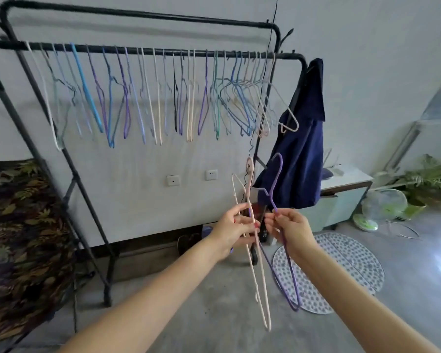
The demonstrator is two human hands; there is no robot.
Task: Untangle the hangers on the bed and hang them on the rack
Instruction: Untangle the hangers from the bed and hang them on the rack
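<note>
Your left hand (236,226) is curled around the pink hanger (255,266), gripping it near the neck, hook pointing up toward 12 o'clock and the body hanging down past your wrist toward 6. Your right hand (292,229) pinches the purple hanger (278,179) just below its hook, at 3 o'clock from the pink one (their lower wires cross between your hands). The rack (148,50) stands at 11 o'clock, its front bar lined with hung hangers (138,98); the bed (18,238) lies at 9 o'clock.
</note>
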